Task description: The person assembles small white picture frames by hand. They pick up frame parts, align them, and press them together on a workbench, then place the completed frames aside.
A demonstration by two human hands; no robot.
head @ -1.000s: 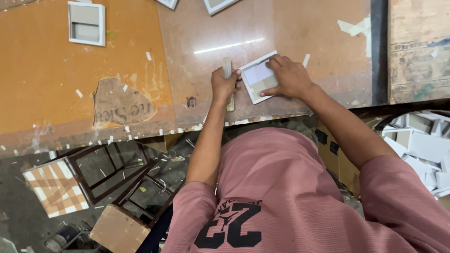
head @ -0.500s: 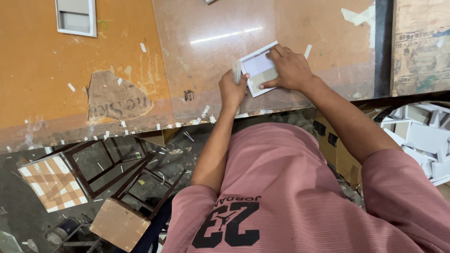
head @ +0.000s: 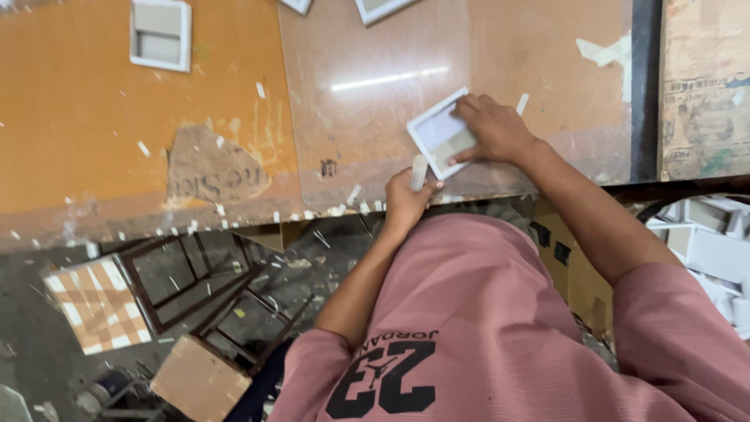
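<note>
A small white square frame [head: 434, 131] with a pale panel inside lies flat on a clear sheet [head: 367, 117] covering the orange worktable [head: 86, 133], close to the table's near edge. My right hand [head: 494, 129] presses down on the frame's right side with its fingers spread over it. My left hand [head: 406, 200] is at the table edge just below the frame. It grips a short white stick-like tool [head: 419, 172], whose tip points up at the frame's lower corner. My pink shirt fills the lower right.
More white frames lie at the far side of the table [head: 160, 35] [head: 381, 8]. A torn paper patch [head: 215, 172] and white scraps dot the surface. Stools [head: 101, 303] [head: 199, 381] stand on the floor at left. White boxes [head: 715, 238] are stacked at right.
My left hand has drawn back from the frame's left side to the table edge, still holding the white tool. My right hand stays pressed on the frame.
</note>
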